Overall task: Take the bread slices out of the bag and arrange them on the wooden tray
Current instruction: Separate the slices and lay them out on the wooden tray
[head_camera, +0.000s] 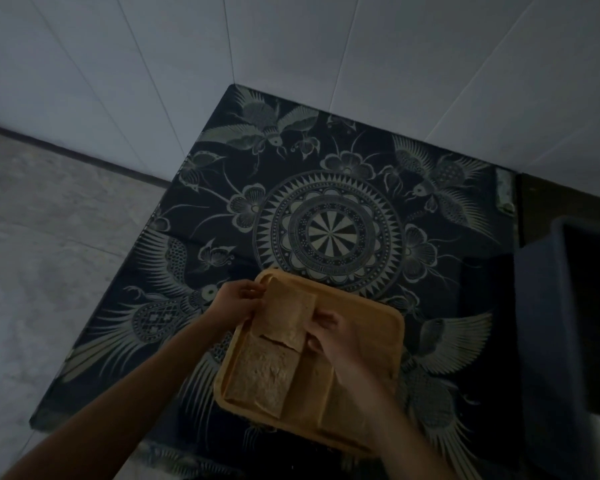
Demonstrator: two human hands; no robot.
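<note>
Cloth: dark, patterned with birds and a round medallion (pixel 329 233), spread under everything I'm working on.
Wooden tray (pixel 381 327): lies on the cloth's near part, just in front of me.
Lower bread slice (pixel 260 372): flat in the tray's near-left part.
Upper bread slice (pixel 286 313): at the tray's far-left corner, its near edge overlapping the lower slice, between my two hands.
My left hand (pixel 236 303): fingers closed on the upper slice's left edge.
My right hand (pixel 329 334): fingers pinched on its right edge.

two bare forearms, no sleeves/rings visible
</note>
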